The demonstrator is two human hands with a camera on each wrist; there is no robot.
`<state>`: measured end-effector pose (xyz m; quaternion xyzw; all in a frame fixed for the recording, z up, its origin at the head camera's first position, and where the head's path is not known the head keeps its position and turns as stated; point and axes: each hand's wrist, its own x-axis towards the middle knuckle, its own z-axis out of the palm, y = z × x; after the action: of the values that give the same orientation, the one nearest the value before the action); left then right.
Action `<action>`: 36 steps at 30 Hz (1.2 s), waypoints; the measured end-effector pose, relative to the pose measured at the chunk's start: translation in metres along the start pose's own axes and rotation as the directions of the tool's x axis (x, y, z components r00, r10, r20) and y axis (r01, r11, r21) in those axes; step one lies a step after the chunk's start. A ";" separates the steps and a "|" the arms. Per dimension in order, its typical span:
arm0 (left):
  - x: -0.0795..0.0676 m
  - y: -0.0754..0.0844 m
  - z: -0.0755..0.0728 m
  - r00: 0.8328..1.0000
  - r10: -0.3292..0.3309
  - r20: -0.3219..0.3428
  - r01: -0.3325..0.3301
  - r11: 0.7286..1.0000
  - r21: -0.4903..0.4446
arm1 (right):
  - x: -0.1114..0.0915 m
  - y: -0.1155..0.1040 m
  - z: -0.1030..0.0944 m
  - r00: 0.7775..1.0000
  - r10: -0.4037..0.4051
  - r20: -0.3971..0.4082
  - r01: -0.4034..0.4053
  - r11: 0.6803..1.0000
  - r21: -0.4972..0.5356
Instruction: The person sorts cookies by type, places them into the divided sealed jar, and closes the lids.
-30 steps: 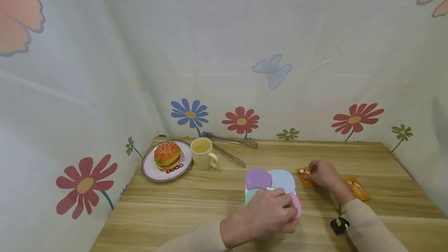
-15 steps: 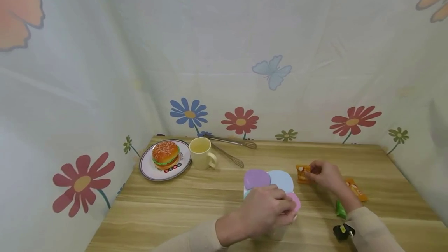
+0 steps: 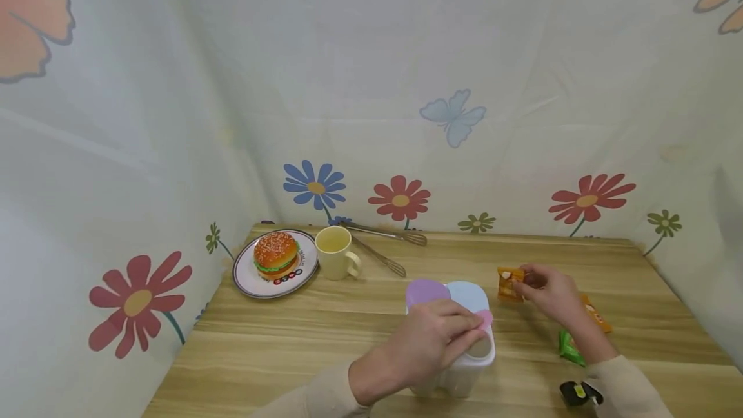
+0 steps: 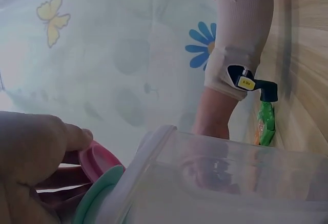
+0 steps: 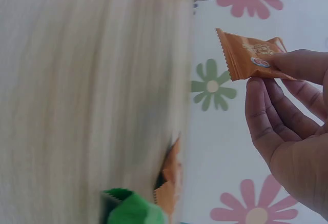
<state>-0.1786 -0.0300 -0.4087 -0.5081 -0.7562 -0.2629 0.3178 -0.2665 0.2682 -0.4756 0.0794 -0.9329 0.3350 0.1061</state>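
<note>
My left hand point(image 3: 415, 344) pinches the raised pink lid point(image 3: 485, 320) of a clear storage box point(image 3: 455, 382). A round opening point(image 3: 479, 348) shows below that lid. The purple lid point(image 3: 426, 290) and blue lid point(image 3: 469, 295) lie flat, while the teal lid point(image 4: 100, 196) shows only in the left wrist view. To the right of the box, my right hand point(image 3: 554, 295) holds a small orange snack packet point(image 5: 248, 55) between thumb and fingers, raised off the table. Behind the right forearm lie another orange packet point(image 3: 598, 316) and a green packet point(image 3: 571, 348), both partly hidden.
On the left of the wooden table point(image 3: 278, 340), a plate point(image 3: 249, 279) bears a burger point(image 3: 276, 253). A yellow mug point(image 3: 333, 257) stands beside it, with two whisks point(image 3: 389, 234) behind. A printed curtain point(image 3: 371, 82) closes off the back and sides.
The left hand has lifted the pink lid, uncovering the opening beneath. The right hand has picked its orange packet up off the table. More of the green packet now shows.
</note>
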 end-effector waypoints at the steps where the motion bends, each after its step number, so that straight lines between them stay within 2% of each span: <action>1: 0.000 0.000 0.000 1.000 -0.010 -0.010 0.010 1.000 -0.013 | -0.002 -0.002 -0.001 1.000 -0.003 -0.011 0.003 1.000 0.002; 6: -0.001 -0.002 0.000 0.995 -0.064 -0.072 0.059 0.996 -0.062 | -0.012 -0.015 -0.008 0.999 0.006 -0.050 -0.004 1.000 0.027; 12: -0.005 -0.003 0.000 0.981 -0.147 -0.126 0.129 0.982 -0.137 | -0.024 -0.031 -0.017 0.994 -0.009 -0.111 0.014 0.999 0.046; 15: -0.006 -0.003 -0.001 0.976 -0.189 -0.111 0.168 0.970 -0.177 | -0.030 -0.039 -0.023 0.989 -0.024 -0.144 0.033 0.998 0.060; 20: -0.009 -0.003 -0.002 0.959 -0.276 -0.069 0.250 0.934 -0.254 | -0.041 -0.052 -0.031 0.982 -0.059 -0.180 0.079 0.992 0.102; 25: -0.011 -0.006 -0.003 0.954 -0.293 -0.066 0.265 0.925 -0.272 | -0.048 -0.061 -0.034 0.970 -0.105 -0.218 0.129 0.987 0.099; 32: -0.015 -0.009 -0.005 0.932 -0.362 -0.031 0.330 0.878 -0.346 | -0.058 -0.068 -0.036 0.955 -0.164 -0.246 0.196 0.974 0.115; 36: -0.016 -0.011 -0.006 0.927 -0.374 -0.029 0.340 0.869 -0.360 | -0.064 -0.075 -0.037 0.953 -0.165 -0.255 0.211 0.964 0.163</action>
<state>-0.1833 -0.0473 -0.4174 -0.3941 -0.7620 -0.4712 0.2050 -0.1831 0.2396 -0.4185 0.1370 -0.8655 0.4170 0.2415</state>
